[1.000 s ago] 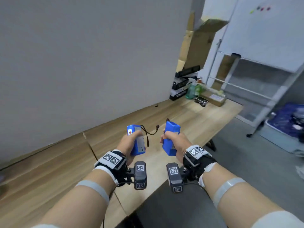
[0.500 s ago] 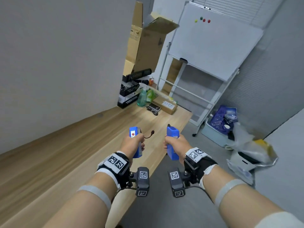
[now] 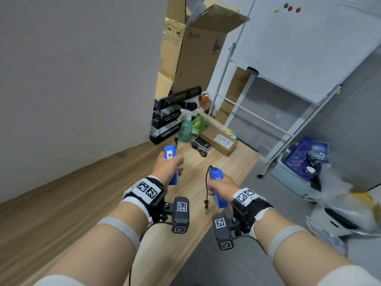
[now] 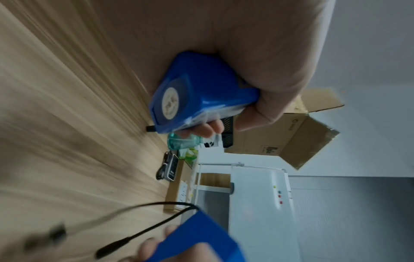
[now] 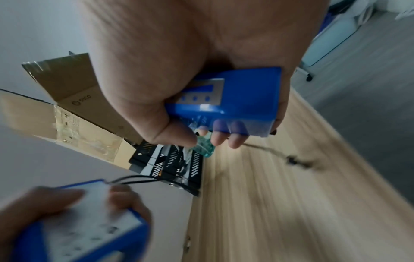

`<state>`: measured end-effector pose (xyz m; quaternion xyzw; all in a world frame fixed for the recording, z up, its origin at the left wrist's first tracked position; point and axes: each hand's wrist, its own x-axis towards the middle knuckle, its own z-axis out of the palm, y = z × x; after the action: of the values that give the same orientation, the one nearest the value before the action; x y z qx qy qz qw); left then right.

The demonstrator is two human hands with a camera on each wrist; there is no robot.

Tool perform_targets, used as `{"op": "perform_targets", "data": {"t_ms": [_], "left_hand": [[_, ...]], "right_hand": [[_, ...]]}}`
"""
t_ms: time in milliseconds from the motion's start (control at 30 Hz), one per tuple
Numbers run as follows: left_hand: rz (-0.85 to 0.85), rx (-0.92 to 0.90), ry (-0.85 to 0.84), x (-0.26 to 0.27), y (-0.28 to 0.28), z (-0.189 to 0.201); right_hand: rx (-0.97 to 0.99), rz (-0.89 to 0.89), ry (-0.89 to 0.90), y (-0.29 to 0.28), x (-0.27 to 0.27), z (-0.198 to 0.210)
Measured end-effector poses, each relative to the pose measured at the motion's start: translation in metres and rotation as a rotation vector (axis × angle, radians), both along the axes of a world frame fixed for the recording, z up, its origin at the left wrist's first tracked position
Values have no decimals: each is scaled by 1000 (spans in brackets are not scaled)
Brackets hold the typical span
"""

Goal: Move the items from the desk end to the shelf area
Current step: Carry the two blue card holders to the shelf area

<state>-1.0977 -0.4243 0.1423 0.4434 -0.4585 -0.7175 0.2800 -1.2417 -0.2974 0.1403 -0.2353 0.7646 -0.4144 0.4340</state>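
A long wooden desk [image 3: 86,203] ran along a grey wall, its far end beside a whiteboard [image 3: 305,48] on a stand. An open cardboard box [image 3: 198,48] stood tall behind the desk's far corner. On that far end, against the wall, sat a black tiered rack [image 3: 169,116]; just in front of it stood a green spray bottle [image 3: 185,129], with a flat brown carton [image 3: 220,142] near the far right edge and a small black device [image 3: 203,143] with its cable touching the carton's near side. On the floor beyond the desk's right edge lay a blue basket [image 3: 299,157].

Both hands were raised above the desk's right portion, well short of the rack. The left hand [image 3: 169,167] had its fingers wrapped round a blue battery pack [image 3: 170,154], held roughly upright with a red dot on its upper face. The right hand [image 3: 221,187] was closed round a second blue battery pack [image 3: 216,176], also roughly upright, nearer the right edge. From this second pack a thin black lead [image 3: 206,190] hung down, ending in a small plug above the wood. The two packs were apart, side by side.
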Motion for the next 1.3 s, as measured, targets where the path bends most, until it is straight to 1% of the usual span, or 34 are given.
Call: {"op": "perform_targets", "data": {"t_ms": [100, 200, 300, 433, 533, 633, 767, 800, 867, 933, 1000, 1067, 1133, 1233, 1300], "left_hand": [[19, -4, -156, -29, -9, -14], [67, 14, -221, -65, -17, -21], [181, 32, -273, -106, -32, -30], [330, 20, -325, -145, -42, -21], [409, -10, -366, -157, -46, -18], [486, -78, -418, -155, -48, -15], [631, -234, -496, -143, -65, -19], [649, -248, -533, -140, -72, -22], [647, -234, -618, -137, -89, -32], [598, -136, -700, -138, -109, -46], [514, 15, -747, -142, -123, -65], [458, 142, -746, -148, -131, -86], [461, 220, -741, -151, -133, -109], [471, 281, -742, -151, -127, -131], [522, 306, -692, -148, -124, -141]], "right_hand": [[-110, -13, -100, -27, -35, 3], [-195, -48, -261, -55, -81, -1], [-148, -28, -415, -73, -128, -6], [-73, 63, -458, -95, -177, -15], [-41, 146, -484, -119, -193, -17], [-56, 253, -506, -146, -193, -13], [-83, 335, -653, -183, -186, -9], [-67, 345, -656, -193, -186, -10], [18, 396, -560, -211, -189, -14], [119, 437, -437, -227, -193, -26], [172, 429, -382, -238, -199, -44], [206, 401, -375, -247, -204, -64], [237, 363, -359, -254, -204, -84], [277, 320, -345, -266, -194, -111], [273, 344, -363, -277, -182, -120]]}}
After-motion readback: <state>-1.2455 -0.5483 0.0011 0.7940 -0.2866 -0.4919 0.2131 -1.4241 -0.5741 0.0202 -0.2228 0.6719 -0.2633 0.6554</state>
